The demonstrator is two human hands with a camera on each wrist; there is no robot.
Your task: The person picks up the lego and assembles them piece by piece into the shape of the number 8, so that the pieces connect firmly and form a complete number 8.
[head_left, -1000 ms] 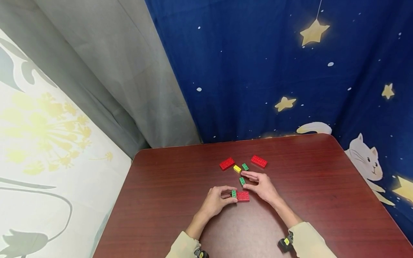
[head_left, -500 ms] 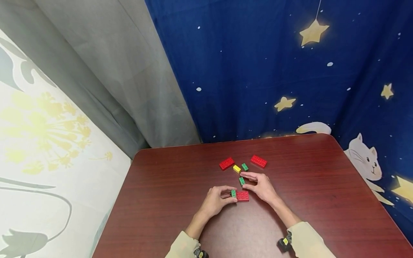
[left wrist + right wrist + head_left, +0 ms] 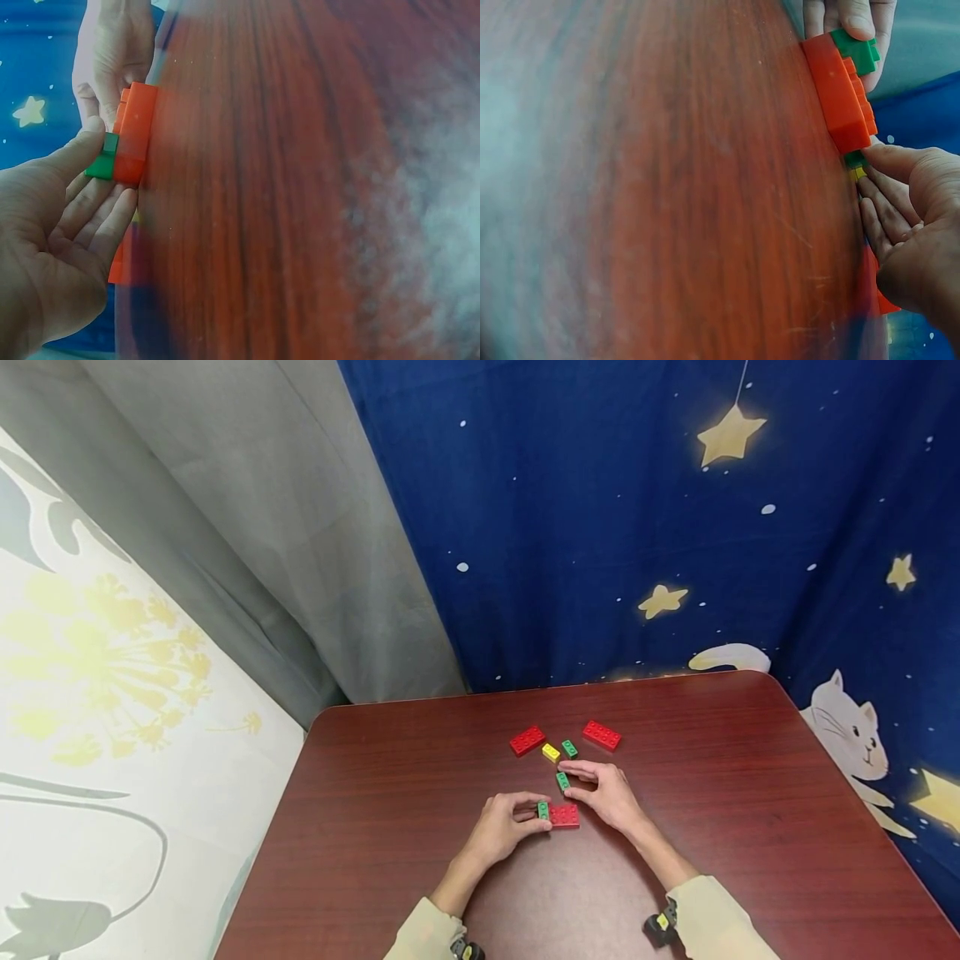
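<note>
A green two-stud toy brick sits on the left end of a red toy brick on the table. My left hand grips this green brick, thumb at its near end and fingers at its far end. In the left wrist view the thumb lies against the green brick, beside the red brick. Just beyond the red brick, my right hand holds a second green brick between thumb and fingers. The right wrist view shows that green brick mostly hidden behind the thumb and the red brick.
Past the right fingertips lie a yellow brick and another small green brick. Two more red bricks, one left and one right, lie further back on the brown table. A blue curtain hangs behind the table.
</note>
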